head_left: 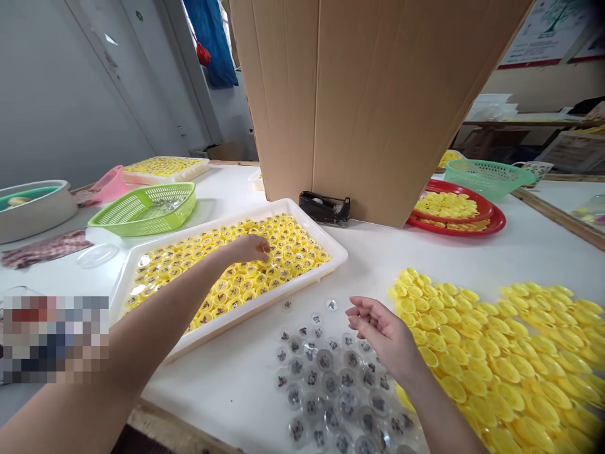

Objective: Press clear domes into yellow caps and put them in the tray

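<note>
A white-topped table (pixel 222 384) fills the view, seen from above. The left hand (pixel 249 249) reaches from the near left into a shallow white plastic tray (pixel 302 228), its fingers bunched narrowly and dipping among rows of round yellow cups (pixel 255 274), each with a small dark print inside; whether the fingertips grip one is hard to make out. The right hand (pixel 382 334) hovers empty over clear, domed plastic capsules (pixel 328 384) scattered on the bare tabletop, its fingers loosely curled and parted. Each capsule holds a dark shape too blurred to identify. To the right lies a glossy overlapping spread of flat yellow lids (pixel 491 359), cut off by the frame's edge. Farther back, a tall cardboard box (pixel 363 107) blocks the view beyond it, with a black tape dispenser (pixel 325 207) at its foot. A green mesh basket (pixel 142 211) sits far left, and stacked red plates (pixel 494 224) far right. A pixelated patch (pixel 54 337) hides the lower left.
</note>
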Available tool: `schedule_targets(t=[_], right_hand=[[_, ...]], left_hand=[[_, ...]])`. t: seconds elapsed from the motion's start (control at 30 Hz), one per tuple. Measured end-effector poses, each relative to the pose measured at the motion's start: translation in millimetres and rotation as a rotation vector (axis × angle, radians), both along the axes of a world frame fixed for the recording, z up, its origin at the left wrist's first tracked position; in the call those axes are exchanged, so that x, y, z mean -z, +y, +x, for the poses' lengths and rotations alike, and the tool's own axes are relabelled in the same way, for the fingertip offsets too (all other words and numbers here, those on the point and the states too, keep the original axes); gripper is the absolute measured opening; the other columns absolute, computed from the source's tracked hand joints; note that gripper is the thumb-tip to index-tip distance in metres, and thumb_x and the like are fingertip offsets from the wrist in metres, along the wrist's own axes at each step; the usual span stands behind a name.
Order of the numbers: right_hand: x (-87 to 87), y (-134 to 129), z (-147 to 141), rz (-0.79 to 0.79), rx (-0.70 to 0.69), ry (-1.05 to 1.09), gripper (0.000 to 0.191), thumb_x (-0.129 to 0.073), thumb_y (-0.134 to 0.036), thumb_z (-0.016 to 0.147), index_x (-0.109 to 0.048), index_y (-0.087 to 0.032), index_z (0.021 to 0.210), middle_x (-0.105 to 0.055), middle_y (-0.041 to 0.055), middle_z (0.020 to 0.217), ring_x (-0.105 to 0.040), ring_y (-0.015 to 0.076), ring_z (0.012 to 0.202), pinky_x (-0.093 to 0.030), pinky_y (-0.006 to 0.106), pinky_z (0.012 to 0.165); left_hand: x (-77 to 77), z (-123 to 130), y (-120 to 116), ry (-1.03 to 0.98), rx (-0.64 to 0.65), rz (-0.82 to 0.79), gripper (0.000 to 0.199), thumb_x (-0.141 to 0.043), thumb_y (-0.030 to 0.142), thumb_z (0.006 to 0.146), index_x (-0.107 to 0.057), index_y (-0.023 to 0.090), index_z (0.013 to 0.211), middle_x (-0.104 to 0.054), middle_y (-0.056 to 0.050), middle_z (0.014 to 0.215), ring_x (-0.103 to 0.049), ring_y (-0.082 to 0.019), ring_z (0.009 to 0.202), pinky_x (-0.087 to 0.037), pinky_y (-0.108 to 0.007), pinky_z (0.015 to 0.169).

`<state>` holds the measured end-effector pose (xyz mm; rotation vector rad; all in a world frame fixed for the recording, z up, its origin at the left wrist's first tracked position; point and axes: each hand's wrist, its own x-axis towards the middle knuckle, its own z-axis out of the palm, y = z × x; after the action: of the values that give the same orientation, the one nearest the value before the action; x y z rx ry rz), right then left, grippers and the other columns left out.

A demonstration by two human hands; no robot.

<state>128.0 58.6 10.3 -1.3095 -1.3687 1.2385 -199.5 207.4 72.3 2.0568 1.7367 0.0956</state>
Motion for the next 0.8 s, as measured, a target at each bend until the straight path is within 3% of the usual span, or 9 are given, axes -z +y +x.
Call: schedule_targets(t=[0.1, 0.23, 0.37, 0.5, 0.57, 0.63, 0.7, 0.8], right_hand=[[5.4, 0.8, 3.6, -0.011, -0.024, -0.026, 0.041, -0.06, -0.041, 0.077, -0.055, -0.017, 0.11, -0.064, 0.0075, 0.094, -0.061, 0.0177, 0.081, -0.05, 0.03, 0.069], [15.0, 6.4, 7.7, -0.008, -0.024, -0.132, 0.036, -0.056, -0.041, 0.08, -0.057, -0.018, 0.109, -0.064, 0.0074, 0.095, -0.062, 0.0185, 0.082, -0.051, 0.031, 0.07], [23.8, 16.1, -0.4, 0.27, -0.021, -0.546, 0.024, -0.046, -0.026, 0.088, -0.062, -0.019, 0.105, -0.064, 0.0087, 0.099, -0.059, 0.0197, 0.091, -0.048, 0.033, 0.081], [23.0, 19.6, -18.0, 0.436, -0.153, -0.897, 0.036, -0.042, -0.012, 0.088, -0.057, -0.024, 0.118, -0.057, 0.0095, 0.122, -0.049, 0.0253, 0.109, -0.04, 0.039, 0.087], [19.5, 17.9, -25.1, 0.455, -0.252, -1.047, 0.036, -0.041, -0.012, 0.089, -0.055, -0.025, 0.119, -0.053, 0.0085, 0.127, -0.047, 0.0257, 0.109, -0.039, 0.039, 0.084], [16.0, 15.5, -28.8, 0.456, -0.331, -1.155, 0.031, -0.04, -0.011, 0.09, -0.057, -0.024, 0.113, -0.057, 0.0089, 0.121, -0.049, 0.0238, 0.104, -0.038, 0.036, 0.081], [13.2, 13.4, -29.1, 0.437, -0.348, -1.173, 0.025, -0.042, -0.01, 0.089, -0.059, -0.021, 0.104, -0.061, 0.0095, 0.11, -0.05, 0.0226, 0.099, -0.037, 0.034, 0.082], [10.4, 10.6, -26.7, 0.417, -0.34, -1.204, 0.021, -0.043, -0.01, 0.088, -0.059, -0.017, 0.099, -0.062, 0.0105, 0.098, -0.052, 0.0235, 0.093, -0.036, 0.035, 0.082]], left_hand=[[10.8, -1.2, 8.0, 0.046, 0.1, -0.078, 0.029, -0.061, 0.034, 0.066, -0.071, 0.025, 0.092, -0.07, 0.0, 0.086, -0.063, -0.016, 0.076, -0.046, -0.021, 0.062], [16.1, -1.4, 15.8, 0.092, 0.201, -0.079, 0.028, -0.061, 0.032, 0.067, -0.073, 0.029, 0.091, -0.068, 0.001, 0.102, -0.061, -0.018, 0.089, -0.044, -0.023, 0.078], [18.0, 1.4, 13.5, 0.12, 0.235, -0.05, 0.032, -0.057, 0.026, 0.07, -0.072, 0.03, 0.098, -0.068, 0.002, 0.104, -0.06, -0.017, 0.091, -0.043, -0.022, 0.081], [10.6, 8.5, -1.3, 0.155, 0.205, 0.054, 0.034, -0.051, 0.026, 0.074, -0.069, 0.027, 0.103, -0.068, -0.001, 0.107, -0.057, -0.02, 0.099, -0.042, -0.028, 0.088], [1.3, 19.0, -14.4, 0.158, 0.187, 0.192, 0.033, -0.049, 0.03, 0.077, -0.068, 0.025, 0.103, -0.067, -0.004, 0.109, -0.054, -0.024, 0.105, -0.039, -0.033, 0.092], [-9.7, 36.8, -31.4, 0.114, 0.207, 0.376, 0.031, -0.048, 0.033, 0.079, -0.069, 0.022, 0.1, -0.067, -0.005, 0.105, -0.053, -0.025, 0.104, -0.039, -0.036, 0.093], [-19.4, 61.0, -50.1, 0.024, 0.298, 0.521, 0.029, -0.048, 0.033, 0.081, -0.069, 0.02, 0.095, -0.069, -0.005, 0.098, -0.056, -0.024, 0.098, -0.039, -0.036, 0.092], [-25.0, 102.7, -72.9, -0.109, 0.472, 0.553, 0.026, -0.048, 0.031, 0.082, -0.069, 0.019, 0.092, -0.07, -0.005, 0.093, -0.058, -0.022, 0.09, -0.041, -0.034, 0.089]])
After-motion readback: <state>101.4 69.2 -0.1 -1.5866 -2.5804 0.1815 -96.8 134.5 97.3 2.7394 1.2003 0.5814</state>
